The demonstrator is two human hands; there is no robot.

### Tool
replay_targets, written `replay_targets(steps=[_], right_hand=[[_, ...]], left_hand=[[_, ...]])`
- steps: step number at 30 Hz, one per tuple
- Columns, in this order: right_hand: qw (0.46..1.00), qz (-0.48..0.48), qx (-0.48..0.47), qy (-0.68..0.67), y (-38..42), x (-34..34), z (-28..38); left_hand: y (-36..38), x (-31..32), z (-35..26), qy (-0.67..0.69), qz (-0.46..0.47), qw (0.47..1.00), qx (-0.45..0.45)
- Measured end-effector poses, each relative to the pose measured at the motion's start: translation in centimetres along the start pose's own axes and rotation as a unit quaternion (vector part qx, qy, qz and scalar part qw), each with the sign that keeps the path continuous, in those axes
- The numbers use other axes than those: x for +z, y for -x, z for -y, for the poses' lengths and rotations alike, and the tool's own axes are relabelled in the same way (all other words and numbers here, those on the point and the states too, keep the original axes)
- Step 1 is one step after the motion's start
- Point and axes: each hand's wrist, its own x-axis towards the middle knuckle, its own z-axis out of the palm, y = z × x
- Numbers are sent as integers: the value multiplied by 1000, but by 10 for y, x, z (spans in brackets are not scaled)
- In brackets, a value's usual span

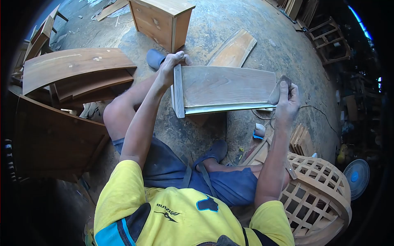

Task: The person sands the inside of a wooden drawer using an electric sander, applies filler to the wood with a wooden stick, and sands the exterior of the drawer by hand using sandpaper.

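Observation:
A wooden drawer [227,86] with a pale, dusty side is held in front of me, above my knees. My left hand [174,63] is closed on the top corner of its front panel [178,92], at the left end. My right hand [288,98] pinches a folded brown piece of sandpaper [278,91], thumb on top, against the drawer's right end. Some of the fingers of both hands are hidden.
A wooden cabinet [162,22] and a loose board [234,49] are ahead on the concrete floor. Curved wooden furniture [78,69] stands at left. At right are a lattice wooden piece [312,192], a fan [356,178], a sandpaper roll [259,130] and a cable [318,108].

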Motion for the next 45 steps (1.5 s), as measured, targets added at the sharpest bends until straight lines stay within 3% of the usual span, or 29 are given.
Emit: replay_targets(steps=[1, 3, 7, 11, 13, 15, 17, 20, 23, 25, 28, 30, 31, 33, 35, 38, 41, 44, 45], right_hand=[[992, 55, -81, 81, 12, 18, 21], [977, 173, -9, 127, 44, 62, 46], [932, 278, -150, 178, 82, 160, 26], [903, 278, -210, 250, 80, 154, 32], [930, 222, -124, 265, 70, 148, 27], [930, 237, -203, 194, 90, 166, 23], [917, 251, -221, 219, 85, 168, 28], [929, 187, -139, 289, 54, 136, 24], [933, 180, -172, 259, 59, 137, 21], [890, 286, -305, 183, 78, 158, 16], [867, 395, -243, 185, 48, 132, 37], [825, 376, -303, 293, 19, 108, 42], [820, 386, -303, 293, 18, 104, 41], [762, 463, -349, 288, 27, 99, 40], [749, 507, -352, 240, 62, 114, 37], [749, 517, -347, 226, 62, 106, 39], [703, 525, -381, 291, 40, 79, 39], [720, 506, -336, 336, 48, 75, 37], [726, 505, -369, 285, 61, 92, 36]], left_hand=[[2, 3, -3, -20, 12, 1000, 14], [5, 12, -2, -39, 33, 998, 22], [14, 15, -2, -9, 8, 1000, 27], [17, 13, 1, 8, -13, 998, 56], [12, 15, 5, 24, -5, 999, 47], [8, 13, 13, 33, -8, 998, 60], [16, 15, 5, 13, -12, 997, 72], [15, 13, 3, -13, 10, 998, 68], [15, 18, 3, -17, 18, 998, 50], [19, 24, 0, 42, 1, 998, 44], [21, 15, 4, -8, 18, 998, 51], [21, 12, 6, -44, 49, 995, 73], [23, 13, 7, -40, 39, 996, 71], [22, 16, 6, -33, 43, 996, 66], [18, 18, 9, -24, 29, 996, 86], [25, 13, 9, -48, 30, 993, 101], [23, 18, 5, -81, 34, 990, 107], [21, 22, 4, -40, 14, 996, 78], [22, 19, 4, -28, 12, 997, 75]])
